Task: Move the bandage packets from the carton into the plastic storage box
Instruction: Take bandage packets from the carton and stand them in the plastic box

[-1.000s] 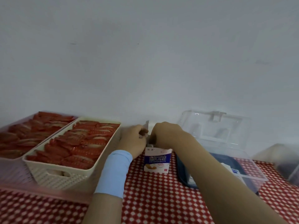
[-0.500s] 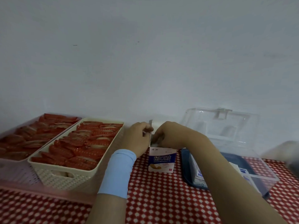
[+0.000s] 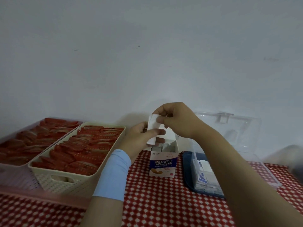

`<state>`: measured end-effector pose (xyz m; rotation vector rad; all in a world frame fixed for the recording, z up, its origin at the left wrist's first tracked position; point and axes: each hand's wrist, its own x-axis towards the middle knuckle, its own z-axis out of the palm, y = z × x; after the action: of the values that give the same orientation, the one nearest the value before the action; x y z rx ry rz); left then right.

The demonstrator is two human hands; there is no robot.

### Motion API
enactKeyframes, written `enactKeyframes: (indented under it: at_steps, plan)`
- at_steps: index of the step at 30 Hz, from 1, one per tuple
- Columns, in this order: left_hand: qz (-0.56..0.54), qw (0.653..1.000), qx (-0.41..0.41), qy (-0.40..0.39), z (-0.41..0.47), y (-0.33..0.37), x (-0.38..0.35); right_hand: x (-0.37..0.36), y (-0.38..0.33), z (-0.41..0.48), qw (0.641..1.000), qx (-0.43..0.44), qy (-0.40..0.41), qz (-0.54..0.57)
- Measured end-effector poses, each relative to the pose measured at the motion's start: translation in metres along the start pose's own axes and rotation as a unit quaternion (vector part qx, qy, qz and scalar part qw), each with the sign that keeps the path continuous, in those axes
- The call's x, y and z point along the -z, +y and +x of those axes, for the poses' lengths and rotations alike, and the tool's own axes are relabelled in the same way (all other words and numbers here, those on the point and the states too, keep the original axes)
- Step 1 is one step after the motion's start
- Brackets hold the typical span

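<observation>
A white bandage packet [image 3: 152, 128] is hanging just above the open carton [image 3: 164, 164], the left hand [image 3: 142, 136] curling round its lower half and the right hand [image 3: 178, 120] pinching its top. The carton is standing upright on the red checked cloth [image 3: 164, 203] between a cream basket [image 3: 77, 179] of red sachets [image 3: 91, 145] and the plastic storage box [image 3: 186, 174], whose lid [image 3: 229, 128] is standing open behind the white-and-blue packets [image 3: 206, 176] inside.

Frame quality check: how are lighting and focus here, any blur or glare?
Head view: dim, flat, bluish light, yet print on the carton reads. Head view: the left hand and right hand holding the packets look slightly soft. Head view: a grey shape at the right edge is smeared beyond recognition; the clear lid shows only small glints.
</observation>
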<state>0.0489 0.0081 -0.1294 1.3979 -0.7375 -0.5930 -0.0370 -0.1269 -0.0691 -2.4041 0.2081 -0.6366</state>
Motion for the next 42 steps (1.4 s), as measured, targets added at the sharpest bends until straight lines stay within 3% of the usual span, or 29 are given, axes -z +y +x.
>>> enactKeyframes:
  at_steps: [3, 5, 7, 10, 16, 19, 27, 32, 37, 42]
  plan:
    - [0.016, 0.997, -0.01, 0.07, 0.003, -0.003, 0.005, -0.002, 0.006, -0.004, 0.984, -0.054, 0.024, -0.166]
    - [0.067, 0.993, -0.021, 0.094, 0.005, -0.003, 0.007, -0.009, 0.012, -0.007, 0.937, -0.094, -0.024, -0.336]
    - [0.106, 0.991, -0.011, 0.085, 0.003, -0.003, 0.003, -0.023, 0.017, -0.009, 0.888, -0.111, -0.082, -0.438]
    - [0.135, 0.989, 0.005, 0.063, -0.001, -0.001, -0.004, -0.038, 0.023, -0.007, 0.862, -0.123, -0.123, -0.477]
    - [0.041, 0.995, 0.025, 0.089, 0.002, -0.001, 0.001, -0.042, 0.021, 0.001, 0.844, -0.128, -0.168, -0.494]
    - [0.077, 0.99, 0.003, 0.115, 0.0, -0.003, 0.005, -0.037, 0.016, 0.0, 0.855, -0.122, -0.16, -0.478]
    - [0.143, 0.978, -0.052, 0.142, 0.004, -0.004, 0.002, -0.005, 0.009, -0.011, 0.942, -0.104, -0.073, -0.311]
    - [0.15, 0.978, -0.068, 0.127, 0.007, -0.004, 0.0, 0.005, 0.01, -0.015, 0.951, -0.092, -0.059, -0.288]
    - [0.171, 0.977, -0.057, 0.115, 0.004, 0.001, 0.002, 0.026, 0.008, -0.017, 0.986, -0.067, 0.005, -0.152]
    - [0.183, 0.983, -0.011, 0.032, -0.009, 0.019, -0.017, 0.039, -0.001, -0.027, 0.99, -0.043, -0.025, -0.134]
